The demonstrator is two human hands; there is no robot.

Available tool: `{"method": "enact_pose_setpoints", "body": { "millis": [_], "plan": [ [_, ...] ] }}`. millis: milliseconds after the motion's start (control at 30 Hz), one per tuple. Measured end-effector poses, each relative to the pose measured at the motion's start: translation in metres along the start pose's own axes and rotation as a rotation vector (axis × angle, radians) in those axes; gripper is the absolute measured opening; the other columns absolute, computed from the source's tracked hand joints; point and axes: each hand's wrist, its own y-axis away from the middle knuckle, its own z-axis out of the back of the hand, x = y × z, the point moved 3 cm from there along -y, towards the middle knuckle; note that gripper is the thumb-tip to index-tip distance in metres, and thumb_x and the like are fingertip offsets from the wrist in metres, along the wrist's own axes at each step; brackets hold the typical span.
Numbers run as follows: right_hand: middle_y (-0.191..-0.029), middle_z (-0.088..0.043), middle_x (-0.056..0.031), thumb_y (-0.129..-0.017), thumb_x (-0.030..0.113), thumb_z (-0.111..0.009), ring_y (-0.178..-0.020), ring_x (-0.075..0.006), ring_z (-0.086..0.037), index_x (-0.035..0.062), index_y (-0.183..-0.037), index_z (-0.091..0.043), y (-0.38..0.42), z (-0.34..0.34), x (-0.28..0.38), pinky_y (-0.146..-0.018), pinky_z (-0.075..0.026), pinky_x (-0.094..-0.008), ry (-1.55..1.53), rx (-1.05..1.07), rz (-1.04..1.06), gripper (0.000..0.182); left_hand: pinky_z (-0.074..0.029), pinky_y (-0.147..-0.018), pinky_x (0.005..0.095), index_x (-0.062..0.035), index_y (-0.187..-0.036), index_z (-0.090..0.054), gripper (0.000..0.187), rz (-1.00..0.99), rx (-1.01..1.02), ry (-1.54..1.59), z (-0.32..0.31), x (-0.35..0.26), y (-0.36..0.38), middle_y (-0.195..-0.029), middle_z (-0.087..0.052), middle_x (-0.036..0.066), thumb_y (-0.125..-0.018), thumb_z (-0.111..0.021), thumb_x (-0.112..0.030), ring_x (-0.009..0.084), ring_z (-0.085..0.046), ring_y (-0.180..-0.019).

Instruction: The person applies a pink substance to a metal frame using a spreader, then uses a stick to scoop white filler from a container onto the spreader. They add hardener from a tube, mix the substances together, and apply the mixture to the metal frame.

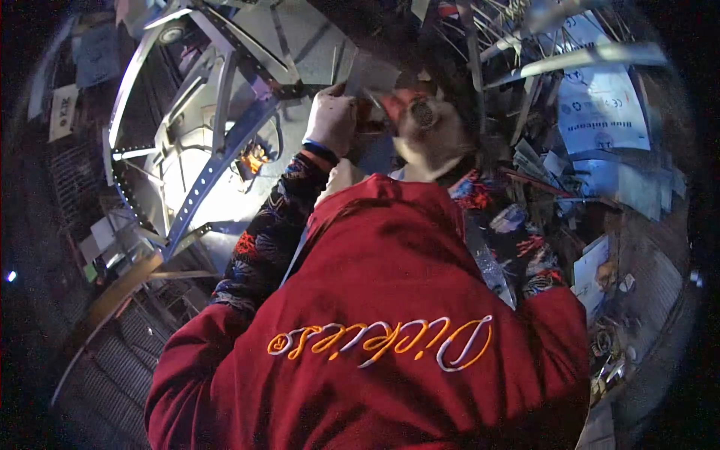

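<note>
My left hand (332, 120), in a pale work glove, is closed with its fingers curled beside a small reddish-brown piece (367, 116); what lies inside the grip is hidden. To its right, my right hand (435, 146), also gloved, is smeared by motion. It appears wrapped round a red tool (401, 101) with a round dark end, whose exact kind is blurred. The two hands are close together in front of my chest. Beside my left hand stands a metal frame (225, 142) with perforated bars.
A bright lamp glow lights the pale panel (247, 202) within the frame. At right lie thin metal rods (517, 45), a pale tube (592, 56) and a printed white-blue package (604, 109). A wooden strip (124, 289) sits at lower left, near corrugated sheeting (120, 367).
</note>
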Motion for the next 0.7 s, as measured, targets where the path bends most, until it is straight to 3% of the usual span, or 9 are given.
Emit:
{"method": "enact_pose_setpoints", "body": {
  "millis": [67,133,233,300,367,433,533,633,700],
  "plan": [
    [-0.105,-0.067,-0.0167,-0.094,0.028,-0.052,-0.087,-0.0243,-0.069,0.0076,-0.111,-0.060,-0.010,0.012,-0.006,-0.068,-0.056,-0.0389,-0.143,-0.007,-0.016,0.028,-0.057,-0.078,0.0312,0.0045,-0.100,-0.068,0.018,-0.038,0.003,0.257,-0.006,-0.005,-0.001,-0.094,-0.071,0.012,-0.085,-0.062,-0.004,0.0188,-0.069,-0.082],
    [-0.092,-0.067,-0.0190,-0.090,0.016,-0.053,-0.077,-0.0338,-0.067,0.0113,-0.115,-0.061,-0.010,0.018,-0.088,-0.058,-0.053,-0.0437,0.669,0.255,-0.633,0.026,-0.059,-0.076,0.0343,0.0060,-0.104,-0.065,0.020,-0.038,0.023,0.565,-0.028,0.027,0.004,-0.094,-0.070,0.014,-0.087,-0.061,-0.004,0.0223,-0.069,-0.079],
    [-0.076,-0.066,-0.0127,-0.089,0.020,-0.057,-0.066,-0.0345,-0.066,0.0112,-0.107,-0.065,-0.004,0.055,-0.073,-0.056,-0.053,-0.0424,0.774,-0.113,0.016,0.021,-0.059,-0.072,0.0341,0.0063,-0.109,-0.062,0.023,0.239,0.003,0.863,-0.012,0.013,0.003,-0.096,-0.069,0.013,-0.088,-0.061,-0.003,0.0218,-0.069,-0.079],
    [-0.090,-0.067,-0.0115,-0.087,0.016,-0.059,-0.079,-0.0302,-0.068,0.0109,-0.108,-0.065,0.011,0.050,-0.027,-0.066,-0.055,-0.0370,0.630,-0.197,0.016,0.022,-0.060,-0.070,0.0336,0.0063,-0.110,-0.062,0.024,0.389,-0.001,1.091,-0.017,0.011,0.011,-0.097,-0.069,0.013,-0.088,-0.061,-0.002,0.0212,-0.069,-0.078],
    [-0.094,-0.067,-0.0106,-0.087,0.015,-0.060,-0.082,-0.0299,-0.068,0.0105,-0.109,-0.065,0.012,0.043,-0.029,-0.069,-0.056,-0.0358,0.597,-0.240,0.098,0.024,-0.060,-0.070,0.0351,0.0054,-0.110,-0.062,0.024,0.245,0.038,1.084,-0.019,0.009,-0.003,-0.100,-0.068,0.013,-0.086,-0.061,0.002,0.0221,-0.069,-0.078],
    [-0.098,-0.068,-0.0102,-0.087,0.015,-0.059,-0.086,-0.0299,-0.067,0.0081,-0.108,-0.063,0.014,0.031,-0.060,-0.071,-0.056,-0.0359,0.638,-0.131,-0.060,0.022,-0.061,-0.070,0.0358,0.0049,-0.109,-0.062,0.024,0.190,0.068,1.073,-0.014,-0.002,-0.002,-0.101,-0.067,0.013,-0.085,-0.061,0.003,0.0226,-0.069,-0.078],
    [-0.105,-0.068,-0.0097,-0.087,0.014,-0.058,-0.091,-0.0300,-0.066,0.0045,-0.106,-0.061,0.018,0.026,-0.104,-0.075,-0.055,-0.0362,0.693,0.040,-0.293,0.021,-0.061,-0.069,0.0381,0.0037,-0.115,-0.060,0.030,0.490,0.094,1.247,-0.008,-0.025,0.000,-0.101,-0.067,0.014,-0.085,-0.061,0.004,0.0242,-0.069,-0.080],
    [-0.102,-0.068,-0.0103,-0.088,0.014,-0.057,-0.089,-0.0302,-0.066,0.0027,-0.104,-0.059,0.013,0.071,-0.045,-0.072,-0.056,-0.0372,0.741,-0.078,-0.072,0.020,-0.061,-0.069,0.0392,0.0037,-0.120,-0.059,0.034,0.556,0.026,1.172,-0.016,0.008,0.003,-0.101,-0.068,0.013,-0.086,-0.060,0.003,0.0242,-0.069,-0.081],
    [-0.111,-0.066,-0.0112,-0.089,0.014,-0.053,-0.101,-0.0260,-0.062,0.0011,-0.109,-0.058,0.021,0.061,-0.012,-0.083,-0.050,-0.0342,0.423,0.040,-0.135,0.024,-0.060,-0.065,0.0392,0.0032,-0.113,-0.060,0.029,-0.002,-0.010,0.635,-0.029,0.038,-0.011,-0.089,-0.067,0.014,-0.084,-0.061,0.001,0.0255,-0.069,-0.071]
  ]
}}
